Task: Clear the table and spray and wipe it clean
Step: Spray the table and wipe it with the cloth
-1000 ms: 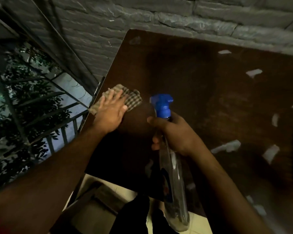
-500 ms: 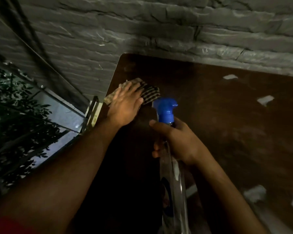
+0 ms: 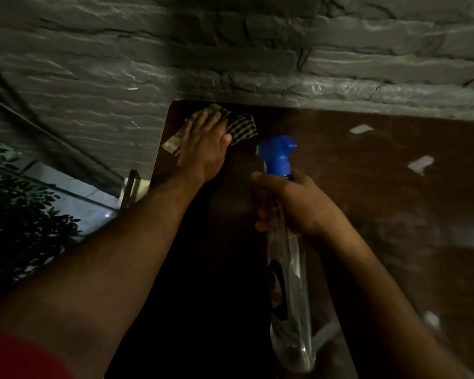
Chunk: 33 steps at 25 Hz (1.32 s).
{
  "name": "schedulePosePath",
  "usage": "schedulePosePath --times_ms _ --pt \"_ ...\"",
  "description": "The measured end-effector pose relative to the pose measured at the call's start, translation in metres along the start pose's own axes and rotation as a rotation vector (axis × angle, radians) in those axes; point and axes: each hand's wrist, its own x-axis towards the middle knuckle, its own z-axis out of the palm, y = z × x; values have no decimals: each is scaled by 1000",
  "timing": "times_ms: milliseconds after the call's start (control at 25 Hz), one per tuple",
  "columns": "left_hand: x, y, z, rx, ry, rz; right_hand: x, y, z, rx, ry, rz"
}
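Note:
A dark brown table [image 3: 367, 187] fills the middle and right of the head view. My left hand [image 3: 203, 149] lies flat with straight fingers on a checkered cloth [image 3: 241, 127], pressing it onto the table's far left corner by the wall. My right hand [image 3: 293, 203] grips the neck of a clear spray bottle [image 3: 290, 283] with a blue trigger head [image 3: 277, 154], held above the table with the nozzle toward the wall. Several white scraps [image 3: 420, 164] lie on the table's right half.
A grey stone wall [image 3: 230, 64] runs along the table's far edge. Left of the table are a metal railing [image 3: 130, 187] and leafy plants [image 3: 19, 214] below. The table's left edge drops off right beside my left forearm.
My left hand has pushed the cloth away from me along the left edge, up to the far corner by the wall. The bottle stays gripped in my right hand.

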Motion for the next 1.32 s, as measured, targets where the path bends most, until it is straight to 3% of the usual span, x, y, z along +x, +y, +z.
schedulePosePath --times_ms 200,440,560,720,760,880,920,1040,1200,1320 --pt "16 33 12 -13 138 -82 17 -19 -19 -19 91 -21" --pt "38 63 16 -23 118 -104 36 -41 -42 -37 135 -30" --pt "36 61 20 -50 155 -102 36 -41 -55 -116 126 19" --pt "41 78 18 -112 213 -224 31 -27 -60 -79 84 15" --pt "37 90 20 -138 215 -142 30 -25 -59 -61 85 1" --pt "18 108 33 -195 76 322 24 -23 -59 -53 68 -24" --pt "23 102 32 -186 34 364 21 -22 -60 -39 57 -20" --pt "46 99 19 -193 10 167 12 -20 -71 8 70 -37" --pt "40 87 12 -145 -177 530 2 -12 -80 58 76 -47" --pt "42 77 7 -128 -87 266 -2 -1 -83 109 75 -21"
